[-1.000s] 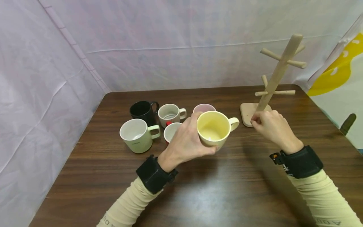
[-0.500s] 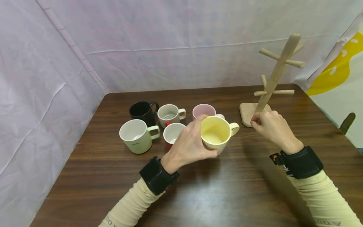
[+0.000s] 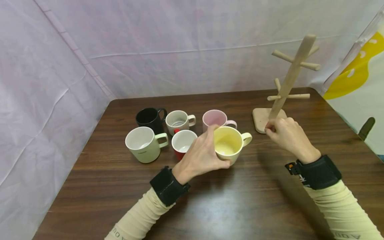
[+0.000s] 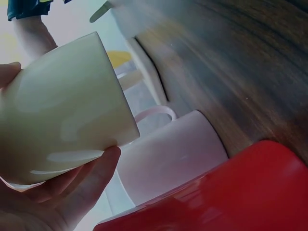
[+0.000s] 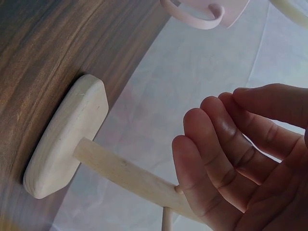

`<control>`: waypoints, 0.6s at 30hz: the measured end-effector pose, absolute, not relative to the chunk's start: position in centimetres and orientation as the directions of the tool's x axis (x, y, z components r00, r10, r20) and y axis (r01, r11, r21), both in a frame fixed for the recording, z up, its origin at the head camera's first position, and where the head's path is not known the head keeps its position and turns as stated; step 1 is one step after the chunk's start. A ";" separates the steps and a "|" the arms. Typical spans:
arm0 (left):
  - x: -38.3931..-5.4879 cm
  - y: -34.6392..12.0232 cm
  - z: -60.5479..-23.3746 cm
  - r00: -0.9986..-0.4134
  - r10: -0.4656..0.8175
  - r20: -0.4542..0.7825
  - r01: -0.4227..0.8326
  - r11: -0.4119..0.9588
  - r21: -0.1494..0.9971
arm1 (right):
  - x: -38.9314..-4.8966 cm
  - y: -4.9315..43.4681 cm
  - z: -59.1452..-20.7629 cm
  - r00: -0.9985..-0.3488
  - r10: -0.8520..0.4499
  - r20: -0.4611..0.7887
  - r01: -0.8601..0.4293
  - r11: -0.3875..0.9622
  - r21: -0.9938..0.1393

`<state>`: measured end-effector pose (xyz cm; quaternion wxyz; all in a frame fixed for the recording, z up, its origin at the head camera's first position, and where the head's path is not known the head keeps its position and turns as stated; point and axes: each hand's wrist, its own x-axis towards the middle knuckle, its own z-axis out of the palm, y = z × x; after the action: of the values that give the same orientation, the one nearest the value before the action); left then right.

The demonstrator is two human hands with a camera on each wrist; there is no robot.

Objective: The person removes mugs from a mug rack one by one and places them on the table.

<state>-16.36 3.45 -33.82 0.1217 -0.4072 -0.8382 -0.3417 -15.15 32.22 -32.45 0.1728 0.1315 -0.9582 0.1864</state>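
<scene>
My left hand (image 3: pixel 204 153) grips a yellow mug (image 3: pixel 229 143) round its side, with the mug's handle pointing right. In the left wrist view the base of the yellow mug (image 4: pixel 72 110) is off the table. Just behind it stands a pink mug (image 3: pixel 214 118), and to its left a white-lined red mug (image 3: pixel 183 141), partly hidden by my left hand. My right hand (image 3: pixel 289 135) hovers in front of a wooden mug tree (image 3: pixel 288 86) with bare pegs. In the right wrist view its fingers (image 5: pixel 197 130) are loosely curled, holding nothing, apart from the stand.
Left on the brown table (image 3: pixel 99 186) stand a black mug (image 3: pixel 150 120), a pale grey mug (image 3: pixel 177 121) and a light green mug (image 3: pixel 144 145). White curtains (image 3: pixel 150 46) hang behind and at the left. The mug tree's square base (image 3: pixel 261 116) rests near the back right.
My left hand has lowered the yellow mug and shifted it slightly right, then toward me, uncovering more of the pink and red mugs. My right hand has stayed in place.
</scene>
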 end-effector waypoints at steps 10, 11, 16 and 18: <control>-16.2 3.9 -34.3 -0.688 0.602 0.406 0.716 0.467 0.520 | -15.1 32.3 -32.5 -0.905 -0.192 0.380 -0.319 0.896 -0.307; -16.2 4.0 -34.4 -0.689 0.603 0.402 0.714 0.467 0.522 | -15.2 32.3 -32.5 -0.905 -0.193 0.379 -0.321 0.896 -0.308; -16.2 4.1 -35.0 -0.688 0.614 0.387 0.714 0.475 0.515 | -15.2 32.4 -32.6 -0.903 -0.196 0.382 -0.325 0.894 -0.309; -16.2 4.2 -35.2 -0.686 0.620 0.382 0.717 0.485 0.501 | -15.2 32.4 -32.6 -0.901 -0.197 0.385 -0.327 0.893 -0.309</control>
<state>-16.19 4.18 -35.19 0.0747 -0.3893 -0.8584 -0.3257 -15.19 32.38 -32.59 0.1746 0.1370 -0.9571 0.1864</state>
